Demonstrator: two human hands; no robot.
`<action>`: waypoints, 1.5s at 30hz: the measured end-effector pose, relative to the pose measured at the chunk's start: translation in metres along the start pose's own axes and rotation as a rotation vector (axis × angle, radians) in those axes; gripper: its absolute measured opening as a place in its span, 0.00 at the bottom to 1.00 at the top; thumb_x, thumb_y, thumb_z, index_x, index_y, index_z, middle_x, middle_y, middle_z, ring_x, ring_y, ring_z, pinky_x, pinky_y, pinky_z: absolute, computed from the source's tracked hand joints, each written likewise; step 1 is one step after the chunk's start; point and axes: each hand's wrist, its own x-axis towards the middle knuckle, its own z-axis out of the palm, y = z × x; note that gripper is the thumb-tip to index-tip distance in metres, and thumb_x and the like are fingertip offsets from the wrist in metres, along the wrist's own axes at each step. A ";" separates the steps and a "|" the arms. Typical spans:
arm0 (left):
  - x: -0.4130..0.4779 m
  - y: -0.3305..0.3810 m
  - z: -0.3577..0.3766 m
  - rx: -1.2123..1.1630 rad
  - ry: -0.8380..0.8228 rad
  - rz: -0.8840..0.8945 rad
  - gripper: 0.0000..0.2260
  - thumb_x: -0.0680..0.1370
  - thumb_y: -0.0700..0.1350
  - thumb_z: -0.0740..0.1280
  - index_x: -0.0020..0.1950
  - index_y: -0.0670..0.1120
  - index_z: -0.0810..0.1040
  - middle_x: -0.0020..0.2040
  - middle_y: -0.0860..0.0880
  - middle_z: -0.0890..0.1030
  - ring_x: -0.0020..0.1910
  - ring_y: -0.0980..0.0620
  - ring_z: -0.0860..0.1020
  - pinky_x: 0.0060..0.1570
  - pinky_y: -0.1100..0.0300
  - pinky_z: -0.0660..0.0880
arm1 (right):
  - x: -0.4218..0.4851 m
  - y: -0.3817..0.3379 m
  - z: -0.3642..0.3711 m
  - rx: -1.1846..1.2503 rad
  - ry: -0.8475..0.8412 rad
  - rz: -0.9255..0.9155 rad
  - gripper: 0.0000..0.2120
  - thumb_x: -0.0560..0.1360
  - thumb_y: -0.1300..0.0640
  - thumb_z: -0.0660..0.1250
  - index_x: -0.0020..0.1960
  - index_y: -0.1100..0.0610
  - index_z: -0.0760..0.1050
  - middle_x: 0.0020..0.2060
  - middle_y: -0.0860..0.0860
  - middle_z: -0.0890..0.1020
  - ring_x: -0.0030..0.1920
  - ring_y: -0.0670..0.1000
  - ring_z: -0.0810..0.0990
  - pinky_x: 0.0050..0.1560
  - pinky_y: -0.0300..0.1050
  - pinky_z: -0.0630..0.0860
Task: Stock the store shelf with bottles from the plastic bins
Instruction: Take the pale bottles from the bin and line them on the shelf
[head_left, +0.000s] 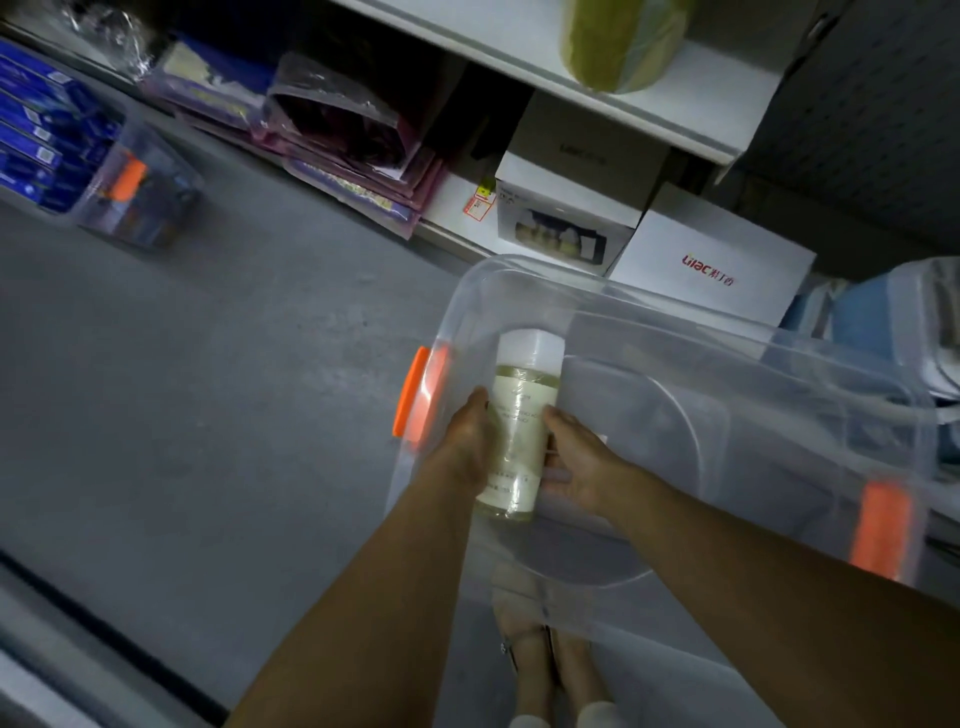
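A pale bottle (519, 415) with a white cap and a cream label lies inside a clear plastic bin (727, 364) with orange latches. Both my hands reach into the bin. My left hand (467, 441) grips the bottle's left side. On the bottle's right side, my right hand (576, 462) holds it with the thumb over the label. The white store shelf (649, 104) runs above the bin at the top.
A second clear bin (140, 192) with an orange latch stands on the grey floor at the left. White boxes (711, 260), pink packets (353, 161) and blue boxes (31, 140) line the low shelf. A yellow-green roll (618, 41) sits on the upper shelf. My feet (545, 670) show through the bin.
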 end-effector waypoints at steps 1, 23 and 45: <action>-0.005 0.001 0.002 -0.003 0.012 0.000 0.21 0.86 0.55 0.51 0.54 0.44 0.78 0.49 0.46 0.80 0.39 0.52 0.76 0.43 0.58 0.71 | -0.004 -0.001 -0.003 -0.014 -0.005 -0.010 0.16 0.83 0.45 0.55 0.68 0.49 0.69 0.54 0.50 0.80 0.52 0.53 0.81 0.56 0.56 0.78; -0.253 0.055 -0.002 0.073 -0.172 0.128 0.28 0.76 0.70 0.61 0.55 0.47 0.80 0.52 0.46 0.83 0.50 0.47 0.81 0.45 0.51 0.78 | -0.238 -0.072 -0.036 -0.265 -0.012 -0.297 0.15 0.81 0.42 0.60 0.63 0.48 0.73 0.55 0.51 0.81 0.54 0.53 0.80 0.51 0.51 0.78; -0.560 0.122 0.025 0.333 -0.253 0.747 0.30 0.76 0.70 0.60 0.50 0.43 0.81 0.42 0.42 0.86 0.41 0.43 0.86 0.39 0.49 0.83 | -0.552 -0.127 -0.070 -0.291 0.098 -0.852 0.18 0.82 0.40 0.56 0.61 0.50 0.75 0.49 0.46 0.82 0.48 0.45 0.79 0.43 0.41 0.72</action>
